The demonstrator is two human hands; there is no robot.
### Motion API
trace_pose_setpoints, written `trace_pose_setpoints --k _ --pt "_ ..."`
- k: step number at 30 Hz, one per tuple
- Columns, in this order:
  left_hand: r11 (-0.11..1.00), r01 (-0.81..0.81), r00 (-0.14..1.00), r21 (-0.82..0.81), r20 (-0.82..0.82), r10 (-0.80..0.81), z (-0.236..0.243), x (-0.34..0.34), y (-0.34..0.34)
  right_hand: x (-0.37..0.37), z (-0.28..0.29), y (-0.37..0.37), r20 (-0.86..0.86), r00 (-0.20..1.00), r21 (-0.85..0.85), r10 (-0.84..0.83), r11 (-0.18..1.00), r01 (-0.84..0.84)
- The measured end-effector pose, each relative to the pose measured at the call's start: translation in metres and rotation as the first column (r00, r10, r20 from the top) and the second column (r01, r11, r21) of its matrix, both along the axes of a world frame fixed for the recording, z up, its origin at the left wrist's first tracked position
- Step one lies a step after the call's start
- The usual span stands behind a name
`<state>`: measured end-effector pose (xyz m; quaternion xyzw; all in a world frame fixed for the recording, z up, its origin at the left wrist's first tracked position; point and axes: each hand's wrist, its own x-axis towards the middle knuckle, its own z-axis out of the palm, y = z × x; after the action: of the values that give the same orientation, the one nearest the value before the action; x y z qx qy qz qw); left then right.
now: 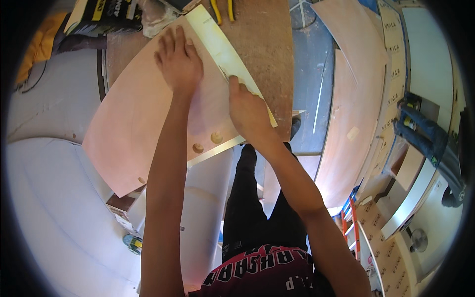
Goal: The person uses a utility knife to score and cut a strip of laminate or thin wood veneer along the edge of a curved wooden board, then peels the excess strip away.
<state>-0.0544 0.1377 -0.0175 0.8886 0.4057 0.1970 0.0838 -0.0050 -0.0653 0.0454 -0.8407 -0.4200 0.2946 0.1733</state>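
A pinkish plywood panel (131,99) with a curved left edge and a few round holes lies on a brown worktable (264,54). Along the panel's right side runs a pale, cream-coloured strip (217,42). My left hand (180,64) rests flat on the panel, fingers spread, left of the strip. Curled at the strip's inner edge is my right hand (251,109), its index finger and thumb at the front. A thin dark sliver (223,73) shows just ahead of these fingers; most of what the hand holds is hidden.
Yellow-handled pliers (222,11) lie at the table's far edge. Far left are a black container (111,17) and a crumpled plastic bag (159,19). More plywood sheets (354,128) stand at right. A person's dark-clothed legs (428,136) show far right, orange cloth (42,42) far left.
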Motion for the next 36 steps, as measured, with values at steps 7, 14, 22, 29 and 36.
trace_pose_setpoints --k 7,14,22,29,36 --pt "0.999 -0.024 0.998 0.034 -0.064 0.026 0.012 0.001 -0.001 0.013 0.009 0.045 0.048 0.999 -0.001 0.019 1.000 -0.019" --pt "0.998 0.009 0.995 0.070 -0.102 -0.001 0.011 -0.001 0.001 0.026 0.022 0.055 -0.041 0.996 -0.025 0.080 0.996 -0.081" --pt "0.996 0.022 0.998 0.084 -0.061 -0.017 0.009 -0.001 0.003 -0.006 0.023 -0.021 -0.268 0.962 -0.209 -0.044 0.978 -0.013" --pt "0.996 0.014 0.999 0.093 -0.052 -0.009 -0.002 -0.003 0.006 -0.018 0.039 -0.045 -0.213 0.977 -0.291 -0.009 0.955 -0.055" --pt "0.997 0.027 0.999 0.067 -0.030 -0.025 0.004 -0.002 0.001 -0.001 0.028 -0.031 -0.132 0.991 -0.143 0.025 0.989 -0.044"
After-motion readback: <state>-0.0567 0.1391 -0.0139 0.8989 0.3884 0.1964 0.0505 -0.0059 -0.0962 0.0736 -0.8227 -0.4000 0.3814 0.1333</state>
